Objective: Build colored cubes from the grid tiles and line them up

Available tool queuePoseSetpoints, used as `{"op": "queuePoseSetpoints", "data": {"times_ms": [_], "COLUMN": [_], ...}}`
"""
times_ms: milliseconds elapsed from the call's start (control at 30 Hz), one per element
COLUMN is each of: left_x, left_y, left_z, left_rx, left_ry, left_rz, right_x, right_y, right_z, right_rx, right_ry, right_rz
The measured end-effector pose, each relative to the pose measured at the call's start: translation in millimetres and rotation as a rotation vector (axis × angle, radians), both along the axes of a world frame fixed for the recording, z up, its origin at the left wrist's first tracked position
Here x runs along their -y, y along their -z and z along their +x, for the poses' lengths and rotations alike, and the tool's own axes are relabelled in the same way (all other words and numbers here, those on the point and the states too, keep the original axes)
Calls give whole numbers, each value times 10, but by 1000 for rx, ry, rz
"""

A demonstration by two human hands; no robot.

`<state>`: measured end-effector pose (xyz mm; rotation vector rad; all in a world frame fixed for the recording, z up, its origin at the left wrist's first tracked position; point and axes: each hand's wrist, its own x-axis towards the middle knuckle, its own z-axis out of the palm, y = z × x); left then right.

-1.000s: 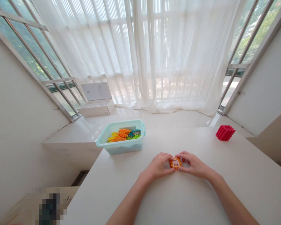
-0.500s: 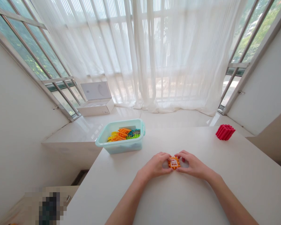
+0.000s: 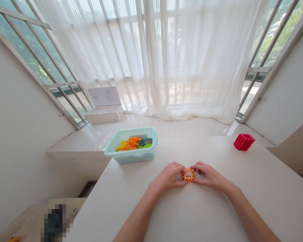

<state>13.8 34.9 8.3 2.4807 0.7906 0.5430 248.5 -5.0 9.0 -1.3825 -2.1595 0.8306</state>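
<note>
An orange interlocking building tile (image 3: 188, 175) with notched edges and a white window-like panel is held just over the white table. On its left side, my left hand (image 3: 169, 176) grips it between thumb and fingers. The fingers and thumb of my right hand (image 3: 209, 176) pinch the opposite edge. Between the hands the tile's face shows, with a bit of red behind the panel; whether more tiles lie under it I cannot tell.
A pale green bin (image 3: 133, 158) holding orange, yellow, green and teal tiles stands at the table's left edge. A stack of red tiles (image 3: 243, 142) sits at the far right. Behind are an open white box (image 3: 104, 114) on the ledge and a sheer curtain (image 3: 192, 67).
Both hands keep hold of the orange tile, with only a slight shift of the fingers. The whole view has moved a little.
</note>
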Motion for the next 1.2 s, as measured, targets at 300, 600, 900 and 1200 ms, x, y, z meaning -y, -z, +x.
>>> {"op": "queuePoseSetpoints", "data": {"times_ms": [300,600,900,1200], "left_x": [11,4,20,13], "left_y": [32,-7,35,-17], "left_z": [15,-7,46,2], "left_rx": [-19,-33,-91,-70], "left_ry": [-30,18,-12,15], "left_rz": [27,46,134,123], "right_x": [-22,-2,50,25], "right_y": [27,20,-8,-23], "right_z": [30,24,-78,-38], "right_rx": [-12,10,57,43], "right_ry": [16,16,9,-2], "right_rz": [5,15,63,38]}}
